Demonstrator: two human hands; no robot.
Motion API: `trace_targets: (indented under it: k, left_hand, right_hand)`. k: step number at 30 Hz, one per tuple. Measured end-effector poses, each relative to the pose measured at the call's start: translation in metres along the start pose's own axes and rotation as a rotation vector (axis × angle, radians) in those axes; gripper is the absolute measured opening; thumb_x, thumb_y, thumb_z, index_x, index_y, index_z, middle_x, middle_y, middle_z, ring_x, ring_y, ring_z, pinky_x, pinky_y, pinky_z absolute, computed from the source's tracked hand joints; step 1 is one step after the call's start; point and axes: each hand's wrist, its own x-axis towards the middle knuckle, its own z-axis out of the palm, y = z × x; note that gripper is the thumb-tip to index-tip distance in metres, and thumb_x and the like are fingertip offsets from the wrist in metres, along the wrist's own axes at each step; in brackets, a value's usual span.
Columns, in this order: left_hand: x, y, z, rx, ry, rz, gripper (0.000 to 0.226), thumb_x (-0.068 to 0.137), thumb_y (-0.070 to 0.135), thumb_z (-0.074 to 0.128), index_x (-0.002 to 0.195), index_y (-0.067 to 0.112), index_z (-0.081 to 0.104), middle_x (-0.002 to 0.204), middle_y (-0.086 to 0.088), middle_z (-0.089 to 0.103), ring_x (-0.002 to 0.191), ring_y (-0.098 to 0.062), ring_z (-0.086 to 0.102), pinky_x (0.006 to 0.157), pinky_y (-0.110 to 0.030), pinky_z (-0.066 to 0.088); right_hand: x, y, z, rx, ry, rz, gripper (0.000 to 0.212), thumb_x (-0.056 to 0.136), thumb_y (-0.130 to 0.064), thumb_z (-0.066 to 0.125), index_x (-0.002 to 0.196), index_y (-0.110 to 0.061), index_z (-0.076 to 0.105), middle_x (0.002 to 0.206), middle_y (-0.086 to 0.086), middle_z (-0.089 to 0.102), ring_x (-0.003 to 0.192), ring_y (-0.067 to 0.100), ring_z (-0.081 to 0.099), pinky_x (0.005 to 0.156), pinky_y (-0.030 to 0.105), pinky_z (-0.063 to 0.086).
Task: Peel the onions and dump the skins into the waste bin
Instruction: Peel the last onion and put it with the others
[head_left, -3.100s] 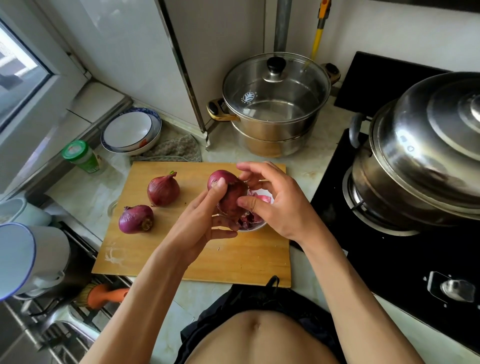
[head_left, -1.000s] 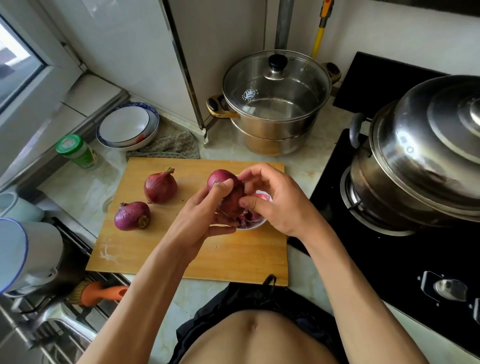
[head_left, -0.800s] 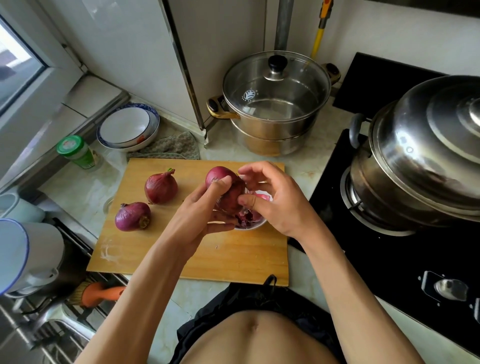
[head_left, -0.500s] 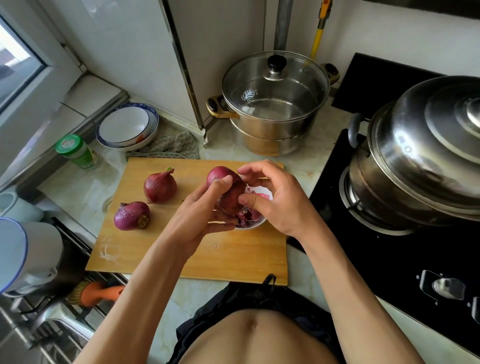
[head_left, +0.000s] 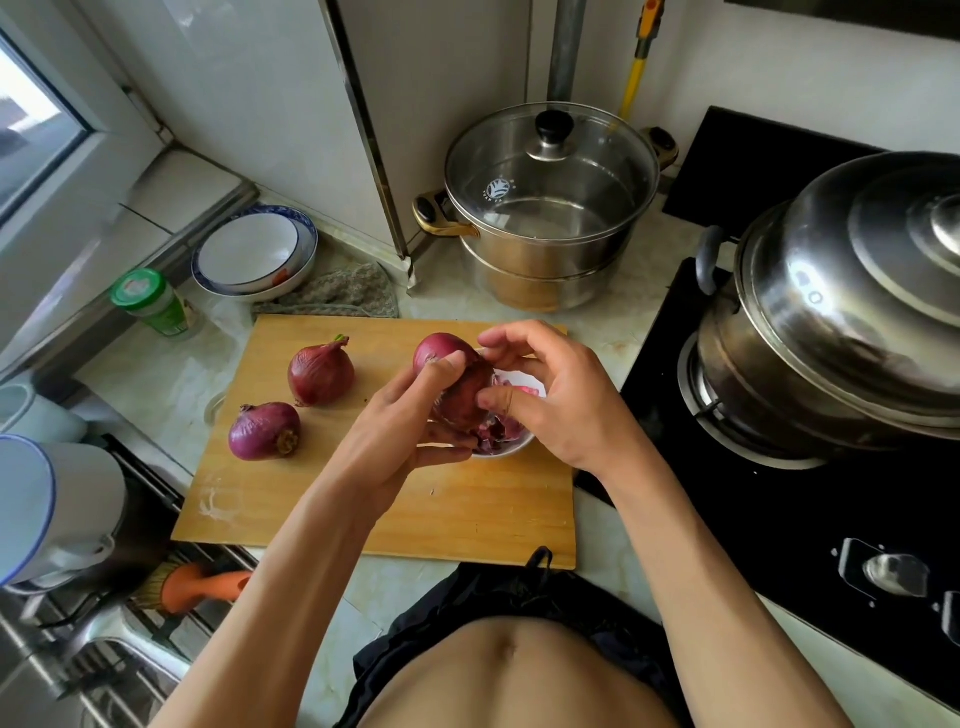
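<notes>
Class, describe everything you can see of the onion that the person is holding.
The held onion is red-purple, round, with smooth glossy skin on top and duller, brownish, papery skin lower down that looks partly loosened. It is held up above the small white bowl of purple peelings on the wooden cutting board. The left hand grips it from below, thumb on top; the right hand pinches its skin with thumb and fingers.

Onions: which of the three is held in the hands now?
The right-most onion, held above the small bowl; the other two lie untouched on the cutting board.
</notes>
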Motion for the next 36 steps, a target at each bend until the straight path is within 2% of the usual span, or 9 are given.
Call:
trace_targets:
  k: [6,10,15,19,22,26,28,32,36]
  left_hand:
    - [0.001,0.001,-0.0011,-0.002,0.009,0.007,0.039,0.097,0.048,0.059,0.12,0.019,0.07,0.089,-0.002,0.077,0.078,-0.023,0.074,0.078,-0.039,0.06]
    - [0.0021,0.002,-0.0031,-0.013,-0.007,0.007,0.037,0.097,0.046,0.059,0.12,0.019,0.069,0.093,-0.006,0.076,0.078,-0.024,0.073,0.076,-0.037,0.06]
    - [0.0027,0.0,-0.0051,-0.009,-0.019,0.003,0.041,0.095,0.048,0.061,0.121,0.018,0.069,0.092,-0.004,0.076,0.078,-0.023,0.073,0.08,-0.041,0.061]
    - [0.0036,-0.0029,-0.0058,0.0,-0.018,0.0,0.045,0.09,0.053,0.064,0.121,0.02,0.07,0.09,-0.002,0.076,0.079,-0.024,0.074,0.078,-0.039,0.06]
    - [0.0028,-0.0058,-0.0062,-0.003,-0.01,-0.009,0.047,0.086,0.054,0.065,0.119,0.02,0.07,0.088,-0.002,0.076,0.08,-0.025,0.074,0.075,-0.037,0.06]
    - [0.0033,-0.0043,-0.0044,-0.037,0.022,-0.001,0.037,0.099,0.045,0.059,0.12,0.015,0.069,0.083,0.0,0.075,0.075,-0.021,0.072,0.074,-0.037,0.06]
    - [0.0042,-0.0009,-0.0038,-0.04,0.027,0.002,0.037,0.1,0.042,0.058,0.119,0.013,0.068,0.084,-0.001,0.074,0.073,-0.02,0.071,0.073,-0.036,0.06]
    - [0.0042,0.001,-0.0046,-0.033,0.017,0.0,0.035,0.099,0.042,0.06,0.12,0.015,0.07,0.09,-0.005,0.073,0.076,-0.023,0.071,0.073,-0.035,0.06]
    - [0.0053,0.0004,-0.0044,-0.029,0.001,0.009,0.034,0.1,0.041,0.058,0.12,0.016,0.069,0.09,-0.004,0.074,0.079,-0.023,0.072,0.075,-0.036,0.06]
  right_hand:
    - [-0.0024,-0.0015,0.0031,-0.032,-0.005,-0.004,0.035,0.081,-0.012,0.079,0.114,-0.017,0.067,0.087,-0.012,0.065,0.094,0.01,0.066,0.092,0.039,0.054]
    - [-0.0013,-0.0014,0.0007,0.004,-0.003,-0.017,0.049,0.082,-0.02,0.08,0.126,-0.019,0.059,0.107,-0.012,0.063,0.107,0.008,0.061,0.099,0.03,0.051]
    - [-0.0012,-0.0026,0.0004,-0.028,-0.005,-0.028,0.05,0.08,-0.015,0.081,0.126,-0.018,0.061,0.108,-0.009,0.064,0.106,0.003,0.06,0.097,0.019,0.048]
    - [0.0012,-0.0051,-0.001,-0.068,-0.022,0.008,0.05,0.077,-0.014,0.084,0.123,-0.02,0.064,0.107,-0.01,0.065,0.106,0.004,0.061,0.098,0.027,0.05]
    - [0.0016,-0.0062,-0.0013,-0.089,-0.047,0.027,0.049,0.076,-0.013,0.084,0.121,-0.02,0.065,0.101,-0.015,0.064,0.103,0.003,0.061,0.097,0.027,0.051]
    - [-0.0018,-0.0074,0.0051,-0.069,-0.04,0.007,0.036,0.083,-0.009,0.077,0.116,-0.017,0.066,0.08,-0.015,0.063,0.091,0.005,0.064,0.09,0.029,0.053]
    - [-0.0023,-0.0077,0.0068,-0.065,-0.015,-0.009,0.038,0.083,-0.01,0.077,0.118,-0.018,0.065,0.086,-0.015,0.063,0.094,0.005,0.063,0.091,0.029,0.052]
    - [-0.0006,-0.0054,0.0022,-0.032,-0.01,-0.022,0.052,0.081,-0.014,0.08,0.128,-0.021,0.058,0.113,-0.008,0.063,0.108,0.004,0.058,0.098,0.024,0.047]
    - [-0.0014,-0.0056,0.0021,-0.044,-0.01,-0.033,0.046,0.081,-0.01,0.079,0.123,-0.017,0.062,0.106,-0.012,0.063,0.105,0.003,0.059,0.095,0.021,0.048]
